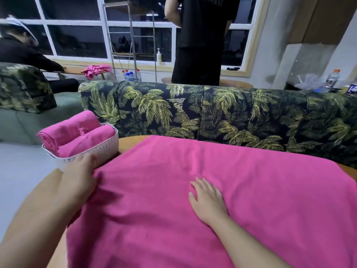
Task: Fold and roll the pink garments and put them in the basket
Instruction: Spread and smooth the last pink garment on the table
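A large pink garment [241, 190] lies spread flat over the wooden table [38, 200], covering most of it. My left hand [79, 180] grips the garment's left edge, fingers tucked under the cloth, right beside the basket. My right hand [207, 200] rests flat on the middle of the garment with fingers straight. A white perforated basket [100, 149] stands at the table's far left corner and holds two rolled pink garments [77, 132] lying side by side.
A sofa back [212, 113] with a palm-leaf print runs just behind the table. Beyond it a person in black [201, 39] stands by a metal rack [133, 45]. Another person [25, 55] sits far left near a pile of pink cloth [95, 70]. Bottles stand at far right.
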Tool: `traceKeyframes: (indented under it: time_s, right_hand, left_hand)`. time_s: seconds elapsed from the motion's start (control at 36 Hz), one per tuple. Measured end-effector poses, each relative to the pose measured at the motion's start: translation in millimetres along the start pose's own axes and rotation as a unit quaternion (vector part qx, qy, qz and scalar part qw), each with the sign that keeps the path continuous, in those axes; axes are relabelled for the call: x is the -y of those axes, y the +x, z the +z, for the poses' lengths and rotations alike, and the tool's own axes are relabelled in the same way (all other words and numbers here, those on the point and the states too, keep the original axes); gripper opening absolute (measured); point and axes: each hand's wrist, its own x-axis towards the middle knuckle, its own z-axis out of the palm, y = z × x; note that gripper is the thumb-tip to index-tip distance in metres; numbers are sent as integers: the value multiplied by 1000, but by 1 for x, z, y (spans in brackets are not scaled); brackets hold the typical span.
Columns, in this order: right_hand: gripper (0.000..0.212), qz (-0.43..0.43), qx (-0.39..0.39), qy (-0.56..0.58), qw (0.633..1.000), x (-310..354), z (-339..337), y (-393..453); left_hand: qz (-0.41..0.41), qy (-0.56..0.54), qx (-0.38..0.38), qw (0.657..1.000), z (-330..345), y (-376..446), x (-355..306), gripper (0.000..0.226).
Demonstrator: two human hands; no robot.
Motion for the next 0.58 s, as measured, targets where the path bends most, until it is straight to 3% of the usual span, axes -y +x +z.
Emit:
traceKeyframes:
  time_s: [0.06, 0.08, 0.17, 0.33, 0.44, 0.58]
  right_hand:
    - [51, -1, 6, -8, 1000, -1, -1, -3]
    - [51, -2, 7, -11, 1000, -2, -1, -4]
    - [51, -2, 9, -18, 1000, -2, -4, -5]
    - [43, 12, -4, -57, 998, 10, -19, 15]
    - [46, 19, -31, -47, 998, 13, -18, 44]
    - [59, 59, 32, -42, 997, -9, -5, 81]
  left_hand:
    - [12, 126, 35, 991, 6, -11, -1, 38]
    - [14, 133, 46, 990, 13, -15, -5, 42]
    - [44, 42, 84, 995, 41, -20, -24, 47]
    - [99, 49, 269, 957, 92, -32, -63, 88]
    - [114, 62, 272, 954, 109, -16, -73, 106]
    - [109, 59, 237, 964, 129, 17, -84, 103]
